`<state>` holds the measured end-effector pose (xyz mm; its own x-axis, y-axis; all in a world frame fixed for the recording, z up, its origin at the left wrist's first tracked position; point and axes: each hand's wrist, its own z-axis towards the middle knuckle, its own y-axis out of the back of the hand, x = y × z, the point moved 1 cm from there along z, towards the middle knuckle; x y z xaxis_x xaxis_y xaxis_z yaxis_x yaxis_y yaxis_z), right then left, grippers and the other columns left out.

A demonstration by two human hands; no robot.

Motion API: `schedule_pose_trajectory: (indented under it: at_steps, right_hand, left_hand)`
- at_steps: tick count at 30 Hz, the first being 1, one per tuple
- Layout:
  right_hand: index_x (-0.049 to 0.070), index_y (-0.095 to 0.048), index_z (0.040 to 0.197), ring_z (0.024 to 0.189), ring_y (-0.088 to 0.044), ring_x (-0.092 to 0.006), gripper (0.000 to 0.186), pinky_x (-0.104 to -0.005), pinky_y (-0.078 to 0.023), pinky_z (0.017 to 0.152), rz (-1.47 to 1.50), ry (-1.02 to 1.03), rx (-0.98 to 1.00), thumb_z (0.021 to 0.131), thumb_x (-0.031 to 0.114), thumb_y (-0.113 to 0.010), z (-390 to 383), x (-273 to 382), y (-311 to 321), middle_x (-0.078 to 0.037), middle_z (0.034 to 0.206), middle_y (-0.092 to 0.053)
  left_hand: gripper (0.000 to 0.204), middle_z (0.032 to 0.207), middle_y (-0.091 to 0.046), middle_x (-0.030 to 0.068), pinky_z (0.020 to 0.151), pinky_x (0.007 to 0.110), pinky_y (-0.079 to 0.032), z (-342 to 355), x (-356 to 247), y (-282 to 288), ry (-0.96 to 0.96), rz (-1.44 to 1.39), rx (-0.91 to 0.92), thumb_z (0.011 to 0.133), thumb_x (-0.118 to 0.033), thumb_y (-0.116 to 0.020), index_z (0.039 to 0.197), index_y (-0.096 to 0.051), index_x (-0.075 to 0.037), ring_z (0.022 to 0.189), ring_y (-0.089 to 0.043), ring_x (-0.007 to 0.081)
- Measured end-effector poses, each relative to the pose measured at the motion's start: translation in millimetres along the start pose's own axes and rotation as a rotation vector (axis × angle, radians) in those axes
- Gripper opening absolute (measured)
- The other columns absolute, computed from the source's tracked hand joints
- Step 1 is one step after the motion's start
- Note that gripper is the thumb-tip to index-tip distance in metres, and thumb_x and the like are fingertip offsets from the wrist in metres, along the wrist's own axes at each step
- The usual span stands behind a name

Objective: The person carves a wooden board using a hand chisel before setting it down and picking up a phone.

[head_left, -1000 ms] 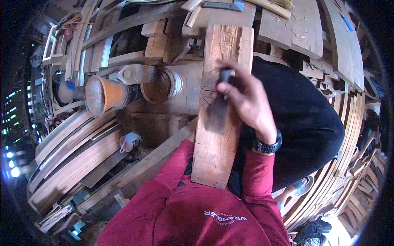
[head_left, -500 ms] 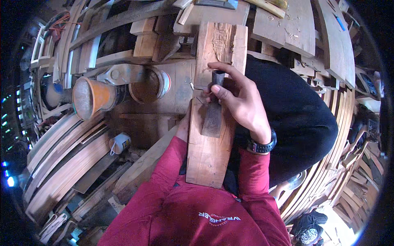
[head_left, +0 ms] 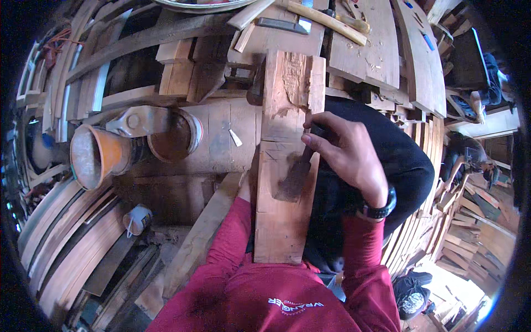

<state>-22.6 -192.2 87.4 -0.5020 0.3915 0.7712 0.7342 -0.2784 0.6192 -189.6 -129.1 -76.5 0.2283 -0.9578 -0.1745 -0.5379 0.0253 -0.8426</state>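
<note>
My right hand (head_left: 354, 155), with a dark watch on its wrist, pinches the narrow far end of a dark metal chisel (head_left: 294, 178). Its wide flat blade points toward me and lies over the top face of a thick wooden beam (head_left: 281, 229). The beam runs lengthwise away from my torso; a rough, chipped hollow and pencil-like marks show on its far half. My left hand (head_left: 246, 190) is at the beam's left side, with only the wrist area visible. Its fingers are hidden by the beam.
To the left are an orange bucket (head_left: 113, 152), a brown-filled bucket (head_left: 194, 133), a small white pail (head_left: 141, 217) and curved stacked planks (head_left: 72, 249). Ahead, a bench board (head_left: 365, 61) bears a wooden-handled tool (head_left: 329, 23). Another person (head_left: 489, 83) is at the far right.
My right hand has shifted right and toward me, tilting the chisel so its upper end leans right. The head view has shifted, showing more of the bench ahead.
</note>
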Motion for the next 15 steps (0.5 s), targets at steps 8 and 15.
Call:
schedule_pose_trajectory:
  at_steps: [8,15]
  right_hand:
    - [-0.002,-0.073,0.105,0.087,-0.068,-0.0395,0.025,-0.0437,-0.055,0.080,-0.250,0.102,0.128,0.089,0.018,-0.075,18,8,-2,-0.021,0.094,-0.069]
    - [0.002,-0.073,0.105,0.096,-0.062,-0.0367,0.020,-0.0448,-0.052,0.087,-0.414,0.229,-0.129,0.089,0.015,-0.074,11,-1,-25,-0.018,0.099,-0.064]
  left_hand:
    - [0.056,0.119,-0.066,0.0120,0.102,0.053,-0.048,57,-84,58,-0.154,-0.646,0.110,0.106,-0.057,-0.040,0.126,-0.061,-0.008,0.115,-0.062,0.0322]
    - [0.052,0.100,-0.063,0.0088,0.088,0.041,-0.045,45,-120,34,-0.443,-0.712,-0.067,0.106,-0.051,-0.041,0.107,-0.066,-0.006,0.093,-0.057,0.0240]
